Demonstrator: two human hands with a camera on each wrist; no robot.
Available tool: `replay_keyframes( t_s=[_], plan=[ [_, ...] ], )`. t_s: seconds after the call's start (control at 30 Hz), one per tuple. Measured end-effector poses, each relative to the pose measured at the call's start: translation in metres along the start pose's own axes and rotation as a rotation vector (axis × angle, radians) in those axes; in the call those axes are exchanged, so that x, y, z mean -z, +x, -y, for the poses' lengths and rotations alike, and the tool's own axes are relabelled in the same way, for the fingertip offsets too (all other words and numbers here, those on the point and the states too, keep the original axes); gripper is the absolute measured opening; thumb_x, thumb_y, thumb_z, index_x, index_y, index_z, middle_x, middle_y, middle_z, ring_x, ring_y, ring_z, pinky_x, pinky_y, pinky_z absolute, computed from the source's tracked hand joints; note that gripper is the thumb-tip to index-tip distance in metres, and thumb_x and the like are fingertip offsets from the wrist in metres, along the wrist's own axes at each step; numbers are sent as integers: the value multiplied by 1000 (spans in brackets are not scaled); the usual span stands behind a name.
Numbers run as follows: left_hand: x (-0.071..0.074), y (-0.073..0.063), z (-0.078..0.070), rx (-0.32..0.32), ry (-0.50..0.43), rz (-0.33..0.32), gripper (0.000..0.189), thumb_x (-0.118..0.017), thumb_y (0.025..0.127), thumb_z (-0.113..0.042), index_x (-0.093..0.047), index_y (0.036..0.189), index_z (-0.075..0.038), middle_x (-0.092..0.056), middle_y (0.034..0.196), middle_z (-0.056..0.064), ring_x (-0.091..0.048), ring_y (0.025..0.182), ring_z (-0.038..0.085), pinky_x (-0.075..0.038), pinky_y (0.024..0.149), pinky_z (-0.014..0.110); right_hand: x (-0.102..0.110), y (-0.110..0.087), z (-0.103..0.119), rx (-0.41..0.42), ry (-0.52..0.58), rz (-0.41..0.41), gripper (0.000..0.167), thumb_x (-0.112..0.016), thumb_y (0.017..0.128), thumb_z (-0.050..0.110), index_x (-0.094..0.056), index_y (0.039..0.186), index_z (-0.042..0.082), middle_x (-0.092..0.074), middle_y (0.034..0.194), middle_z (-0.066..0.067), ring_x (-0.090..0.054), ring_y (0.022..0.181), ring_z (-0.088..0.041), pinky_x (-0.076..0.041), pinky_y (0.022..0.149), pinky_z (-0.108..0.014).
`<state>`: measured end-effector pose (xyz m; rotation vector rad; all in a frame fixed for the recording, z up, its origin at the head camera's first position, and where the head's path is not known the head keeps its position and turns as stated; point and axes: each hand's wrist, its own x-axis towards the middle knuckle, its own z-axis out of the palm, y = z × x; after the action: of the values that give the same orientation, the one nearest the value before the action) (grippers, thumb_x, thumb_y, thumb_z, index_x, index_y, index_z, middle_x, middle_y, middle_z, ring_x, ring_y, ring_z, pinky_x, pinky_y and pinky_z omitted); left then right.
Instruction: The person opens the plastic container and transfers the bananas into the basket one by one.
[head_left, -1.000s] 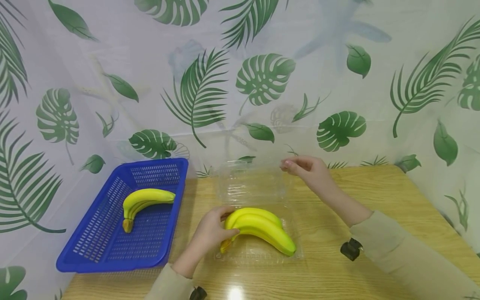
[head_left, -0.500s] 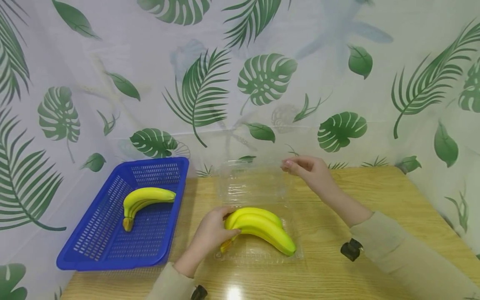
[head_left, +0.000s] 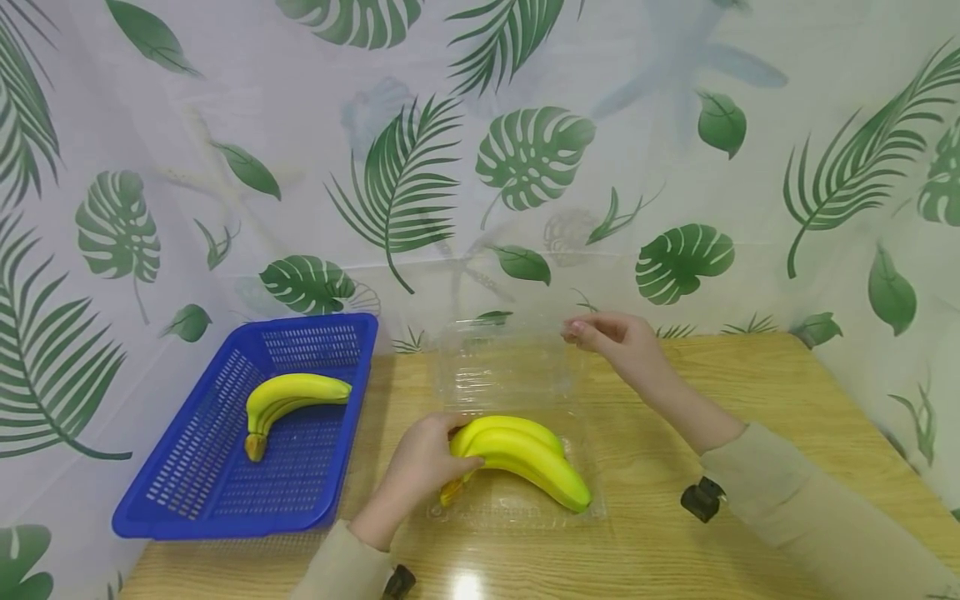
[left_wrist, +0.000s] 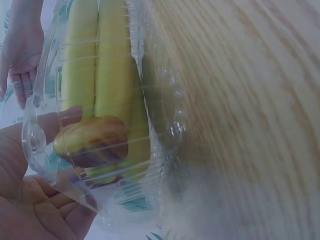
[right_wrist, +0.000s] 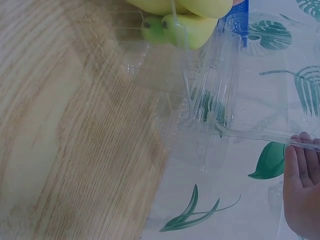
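Note:
A bunch of yellow bananas (head_left: pixel 525 458) lies in the base of a clear plastic clamshell container (head_left: pixel 517 518), tips toward the right. My left hand (head_left: pixel 416 467) holds the bunch by its stem end, thumb in front and fingers behind. In the left wrist view the brown stem (left_wrist: pixel 95 142) shows through the clear wall, between thumb and fingers. The container's lid (head_left: pixel 502 371) stands raised at the back. At the lid's upper right corner, my right hand (head_left: pixel 618 343) pinches the edge; the right wrist view shows its fingertips at that edge.
To the left, a blue plastic basket (head_left: pixel 330 500) holds another bunch of bananas (head_left: pixel 292 396). The wooden table (head_left: pixel 675 542) reaches back to a white leaf-print cloth (head_left: pixel 555 67) hanging behind it.
Both hands, the bananas and the raised lid stay where they were. Only the head view has shifted very slightly.

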<state>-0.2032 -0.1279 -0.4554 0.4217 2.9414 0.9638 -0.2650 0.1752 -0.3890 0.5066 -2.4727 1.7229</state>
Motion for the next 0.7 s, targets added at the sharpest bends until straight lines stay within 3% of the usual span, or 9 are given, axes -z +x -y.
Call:
replay_keyframes(
  t_s=[0.37,0.7],
  plan=[
    [-7,0,-1,-7,42,-66,59,-94,80,-19,-72,132,-2,-75,130,16,-71,118,35,-60,103,50,3,-1,0,10,-3,3,38,-60,111,24,-69,131,-6,-73,127,-29,-71,98,7,-60,93,-13],
    [-8,0,4,25,-88,-122,56,-94,79,-20,-74,130,-6,-77,125,13,-72,109,27,-63,90,41,2,0,0,25,3,11,37,-60,110,21,-68,130,-10,-73,126,-32,-71,98,9,-59,93,-12]
  ],
)
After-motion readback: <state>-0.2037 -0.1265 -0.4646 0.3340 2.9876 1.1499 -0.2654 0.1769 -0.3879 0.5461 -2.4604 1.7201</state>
